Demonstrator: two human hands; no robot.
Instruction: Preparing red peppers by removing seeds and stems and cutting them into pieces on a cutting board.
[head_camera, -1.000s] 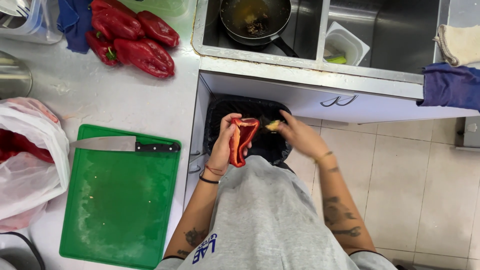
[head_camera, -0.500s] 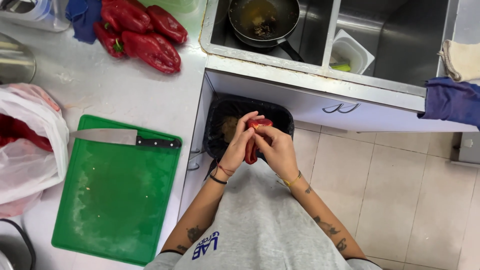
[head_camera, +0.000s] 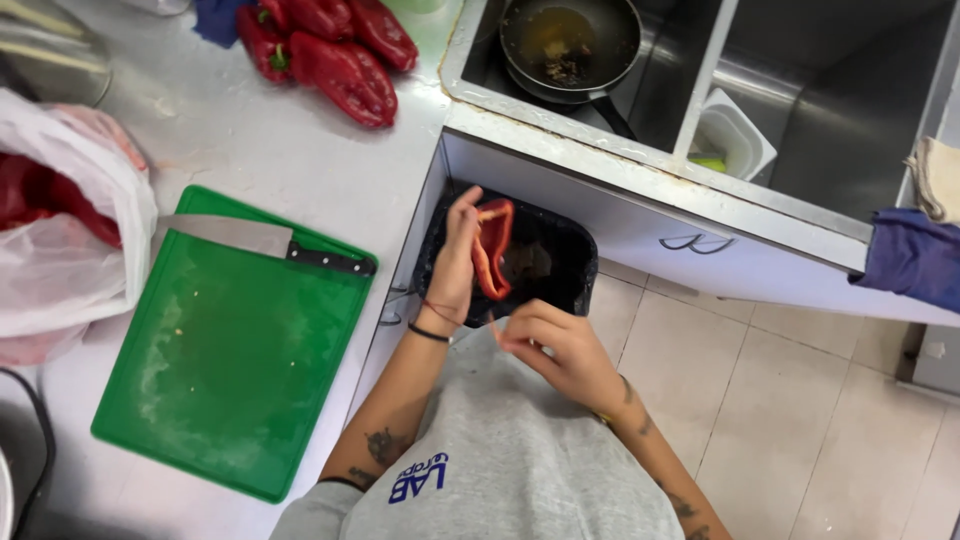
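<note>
Apart now: half a second ago both hands were cupped on the pepper, and the right hand (head_camera: 560, 345) has dropped back toward the body, fingers loosely curled, holding nothing I can see. Left hand (head_camera: 455, 265) grips the red pepper half (head_camera: 492, 248) over the black bin (head_camera: 560, 265), long axis running twelve to six. From the right hand it lies at eleven o'clock, near. Farther out, at ten o'clock, knife (head_camera: 260, 243) on green cutting board (head_camera: 230, 350); whole peppers (head_camera: 335, 50) on the bench (head_camera: 250, 140).

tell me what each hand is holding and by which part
The left hand grips a cut-open red pepper along its left edge, over a black bin. The right hand holds nothing visible.
</note>
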